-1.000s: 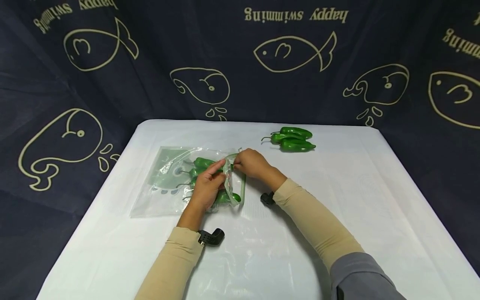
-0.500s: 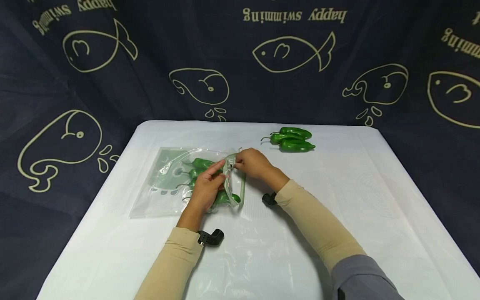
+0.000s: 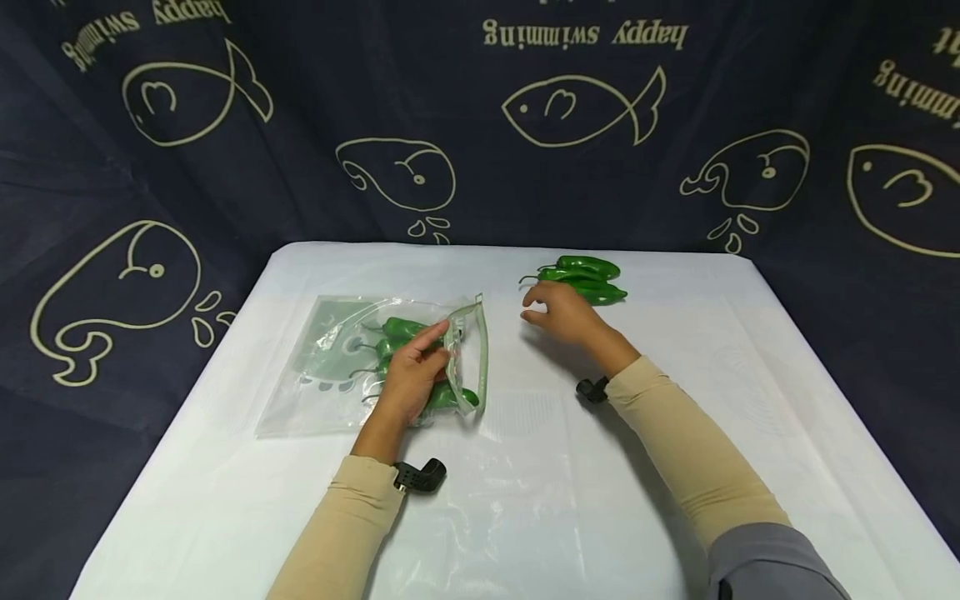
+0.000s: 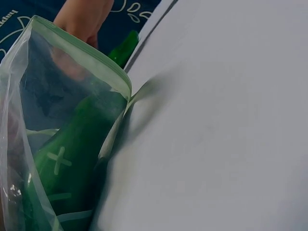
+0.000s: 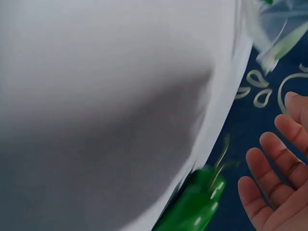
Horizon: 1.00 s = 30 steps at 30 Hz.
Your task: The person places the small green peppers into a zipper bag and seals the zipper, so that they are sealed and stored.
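Note:
A clear zip bag (image 3: 296, 408) with a pale green printed patch lies on the left half of the table. Several green peppers (image 3: 402, 327) are inside it, stems pointing left. My left hand (image 3: 411, 379) pinches the bag near its mouth, which gapes at the right. In the left wrist view the bag's green rim (image 4: 84, 50) arches over one pepper (image 4: 72, 159). My right hand (image 3: 566, 317) holds nothing and hovers just in front of 3 loose green peppers (image 3: 600, 291). The right wrist view shows its fingers spread apart and slightly bent, beside a pepper (image 5: 192, 204).
A white cloth (image 3: 480, 517) covers the table. Behind it hangs a dark blue curtain (image 3: 480, 100) with fish and whale drawings. Each wrist wears a small black camera; the left one (image 3: 422, 475) sits low over the cloth.
My right hand has left the bag's mouth and moved right toward the loose peppers, its fingers opening. My left hand keeps its hold on the bag.

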Each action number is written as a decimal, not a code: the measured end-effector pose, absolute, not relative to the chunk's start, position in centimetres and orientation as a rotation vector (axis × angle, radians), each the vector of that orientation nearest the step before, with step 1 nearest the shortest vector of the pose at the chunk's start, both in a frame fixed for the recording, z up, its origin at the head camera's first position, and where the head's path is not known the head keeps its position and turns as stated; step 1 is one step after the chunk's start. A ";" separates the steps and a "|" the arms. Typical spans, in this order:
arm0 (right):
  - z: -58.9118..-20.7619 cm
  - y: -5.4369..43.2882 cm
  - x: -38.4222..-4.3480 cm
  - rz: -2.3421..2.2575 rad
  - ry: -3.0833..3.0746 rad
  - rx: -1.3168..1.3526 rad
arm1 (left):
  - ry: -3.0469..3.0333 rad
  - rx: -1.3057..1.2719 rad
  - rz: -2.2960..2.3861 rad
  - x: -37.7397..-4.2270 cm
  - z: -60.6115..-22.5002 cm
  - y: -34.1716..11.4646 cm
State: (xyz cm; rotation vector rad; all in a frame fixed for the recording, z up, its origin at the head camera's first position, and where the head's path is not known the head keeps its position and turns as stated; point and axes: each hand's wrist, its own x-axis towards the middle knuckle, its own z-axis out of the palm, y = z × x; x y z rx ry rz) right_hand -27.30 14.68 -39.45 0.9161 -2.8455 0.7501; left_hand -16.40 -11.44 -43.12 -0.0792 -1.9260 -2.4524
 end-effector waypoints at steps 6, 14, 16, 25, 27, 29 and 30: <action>-39.4 18.4 -28.2 0.736 -2.911 0.787 | -1.947 -0.066 -2.439 -16.3 -43.0 -11.4; -39.5 23.3 -30.0 0.657 -2.981 0.663 | -1.980 -0.069 -2.411 -16.3 -43.1 -11.3; -39.5 24.1 -30.3 0.632 -3.007 0.654 | -1.980 -0.070 -2.409 -16.4 -43.1 -11.3; -40.3 25.3 -31.1 0.618 -3.046 0.690 | -2.019 -0.053 -2.381 -16.2 -43.1 -11.5; -40.5 25.2 -31.2 0.602 -3.048 0.702 | -2.026 -0.046 -2.376 -16.3 -43.2 -11.6; -40.6 25.0 -31.2 0.602 -3.057 0.687 | -2.016 -0.052 -2.382 -16.3 -43.2 -11.6; -40.6 24.9 -31.3 0.599 -3.060 0.688 | -2.012 -0.053 -2.382 -16.3 -43.2 -11.6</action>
